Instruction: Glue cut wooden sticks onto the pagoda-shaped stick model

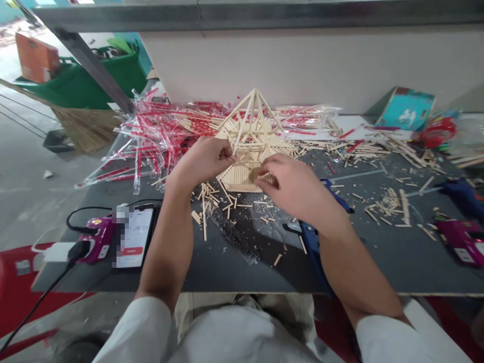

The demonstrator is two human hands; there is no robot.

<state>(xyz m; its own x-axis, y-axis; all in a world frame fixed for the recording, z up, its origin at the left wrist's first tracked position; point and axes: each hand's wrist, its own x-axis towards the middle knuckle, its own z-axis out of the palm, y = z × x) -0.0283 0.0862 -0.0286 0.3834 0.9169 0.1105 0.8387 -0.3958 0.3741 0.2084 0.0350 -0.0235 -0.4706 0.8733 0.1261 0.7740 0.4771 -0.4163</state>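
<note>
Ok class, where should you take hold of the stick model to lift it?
Probably low on the stick model's flat slatted base, from both sides: it looks broadest and densest, while the peaked frame above is thin and meets at a point.

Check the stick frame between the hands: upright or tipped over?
Upright: the wooden stick frame rises to a peak above its slatted base on the dark table, between the left hand and right hand.

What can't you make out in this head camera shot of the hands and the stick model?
Head view, all:
- Right hand: its fingers hide what they touch.
- Stick model: its middle is hidden by that hand and the left hand.
- Glue gun: partly hidden by the right forearm.
- Phone: screen partly pixelated.
</note>
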